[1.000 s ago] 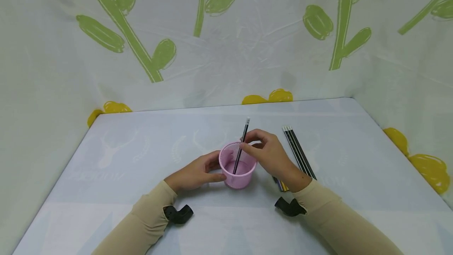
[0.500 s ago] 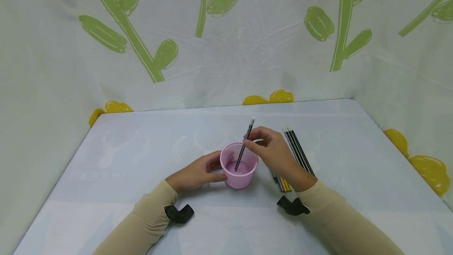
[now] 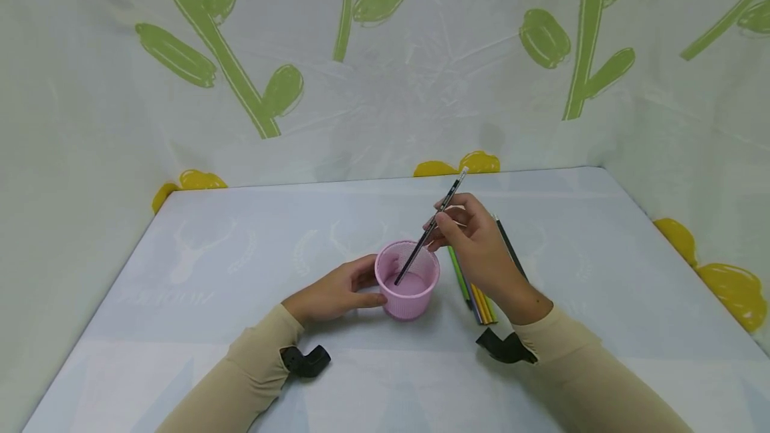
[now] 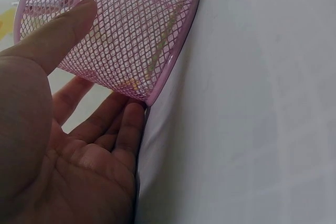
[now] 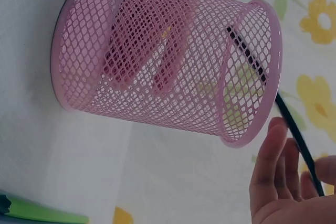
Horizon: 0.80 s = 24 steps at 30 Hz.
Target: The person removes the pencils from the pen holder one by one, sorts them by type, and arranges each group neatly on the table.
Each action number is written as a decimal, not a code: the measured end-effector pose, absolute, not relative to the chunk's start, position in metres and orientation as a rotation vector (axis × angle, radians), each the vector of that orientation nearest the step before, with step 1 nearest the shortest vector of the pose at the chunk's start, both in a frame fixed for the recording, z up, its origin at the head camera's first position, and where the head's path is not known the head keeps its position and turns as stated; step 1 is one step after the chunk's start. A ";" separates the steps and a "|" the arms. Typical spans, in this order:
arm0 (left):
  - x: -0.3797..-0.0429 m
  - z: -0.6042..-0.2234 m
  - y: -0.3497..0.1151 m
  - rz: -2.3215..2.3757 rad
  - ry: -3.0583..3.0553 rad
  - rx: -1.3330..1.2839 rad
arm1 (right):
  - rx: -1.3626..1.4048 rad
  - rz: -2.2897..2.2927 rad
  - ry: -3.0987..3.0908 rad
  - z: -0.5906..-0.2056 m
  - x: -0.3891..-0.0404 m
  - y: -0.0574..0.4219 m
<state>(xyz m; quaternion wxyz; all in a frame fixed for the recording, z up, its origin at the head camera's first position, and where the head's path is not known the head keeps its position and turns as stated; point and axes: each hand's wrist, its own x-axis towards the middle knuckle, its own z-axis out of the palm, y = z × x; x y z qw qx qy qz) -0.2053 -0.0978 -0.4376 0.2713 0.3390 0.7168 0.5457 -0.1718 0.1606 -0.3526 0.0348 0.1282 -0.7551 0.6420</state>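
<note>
A pink mesh pencil cup point(image 3: 407, 308) stands upright on the table. My left hand point(image 3: 333, 294) holds it from the left, thumb point(image 4: 68, 30) along the near side and fingers round behind; those fingers show through the mesh in the right wrist view. With thumb and fingertips my right hand point(image 3: 478, 252) pinches a dark pencil point(image 3: 454, 185), white end up, over the cup's right side. The pencil leans to the right, its lower end inside the cup just below the rim point(image 5: 280, 51), seen through the mesh in the right wrist view.
Several coloured pencils point(image 3: 479, 303), among them green and yellow, lie right of the cup, partly under my right hand. Beyond them lies a black pencil point(image 3: 510, 249), partly hidden by that hand. A wall cloth point(image 3: 421, 99) with printed plants rises behind the white table point(image 3: 271, 219).
My right hand has moved up and to the right, drawing the pencil higher and tilting it further right. More of the coloured pencils show now. The left hand and cup have stayed put.
</note>
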 end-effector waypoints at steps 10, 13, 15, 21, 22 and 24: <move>-0.206 -0.440 -0.101 1.468 1.931 0.907 | 0.353 2.175 -2.213 -0.353 -0.171 0.159; -0.205 -0.440 -0.101 1.477 1.920 0.909 | 0.336 2.171 -2.221 -0.354 -0.170 0.160; -0.205 -0.441 -0.100 1.484 1.914 0.914 | 0.329 2.171 -2.216 -0.353 -0.170 0.160; -0.206 -0.440 -0.098 1.489 1.907 0.928 | 0.327 2.136 -2.235 -0.349 -0.170 0.168; -0.206 -0.440 -0.098 1.488 1.907 0.927 | 0.327 2.119 -2.248 -0.347 -0.171 0.170; -0.206 -0.439 -0.098 1.485 1.909 0.920 | 0.319 2.079 -2.280 -0.344 -0.171 0.176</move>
